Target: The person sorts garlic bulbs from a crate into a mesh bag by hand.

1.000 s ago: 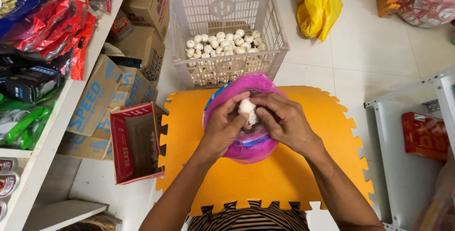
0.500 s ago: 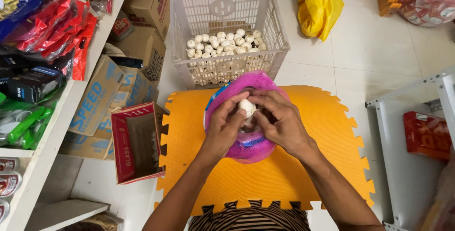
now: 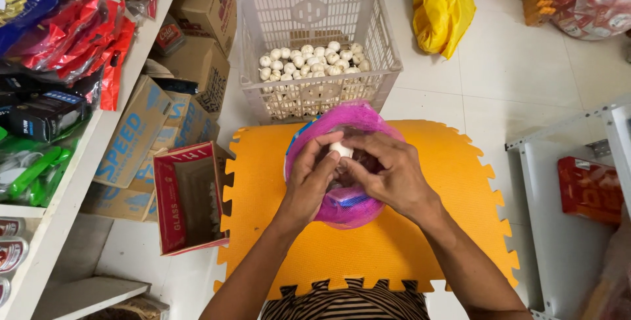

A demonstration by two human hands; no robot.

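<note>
Both hands meet over a pink mesh bag [image 3: 345, 205] on the orange foam mat [image 3: 420, 241]. In the head view, the left hand [image 3: 314, 179] and right hand [image 3: 388, 172] curl around one white garlic bulb [image 3: 341, 149], pinched between fingertips just above the bag's mouth, presumably so peelings or bulbs drop inside. Behind it, a white plastic basket [image 3: 320, 14] keeps more garlic within reach.

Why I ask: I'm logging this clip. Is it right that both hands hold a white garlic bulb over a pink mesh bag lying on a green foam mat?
Not quite: the foam mat is orange, not green. In the head view, the left hand and right hand do hold a white garlic bulb over the pink mesh bag.
</note>
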